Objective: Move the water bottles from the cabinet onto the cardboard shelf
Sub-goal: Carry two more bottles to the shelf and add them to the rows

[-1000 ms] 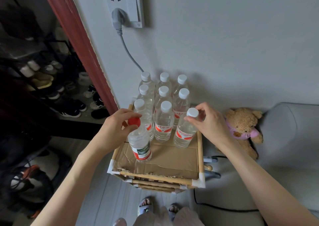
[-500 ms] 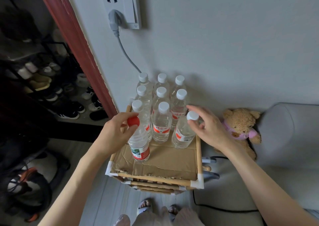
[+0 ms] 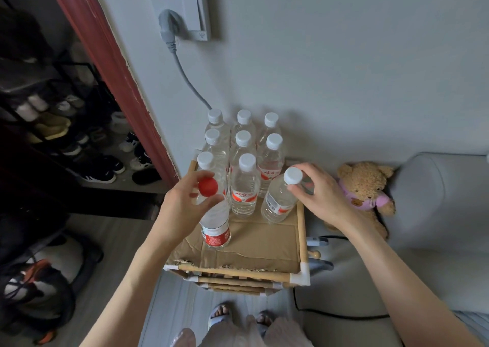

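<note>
On the brown cardboard top of the small wooden-framed shelf [image 3: 264, 243], against the grey wall, stand clear plastic water bottles with white caps [image 3: 244, 161], packed in rows of three. Their labels are red and white with red script lettering, too small to read for certain. The left hand [image 3: 185, 206] curls around the neck of a clear bottle with a red cap [image 3: 214, 222], thumb and fingertips pinching just under the cap; this bottle stands upright on the cardboard in front of the left row, and its red label carries white print that cannot be read. The right hand [image 3: 321, 195] grips the shoulder of a white-capped bottle with a white and red label [image 3: 280, 201], fingers wrapped round the neck. That bottle tilts to the right, its base on the cardboard near the shelf's right rail. A brown teddy bear in a pink top [image 3: 366, 190] sits just beside the shelf.
</note>
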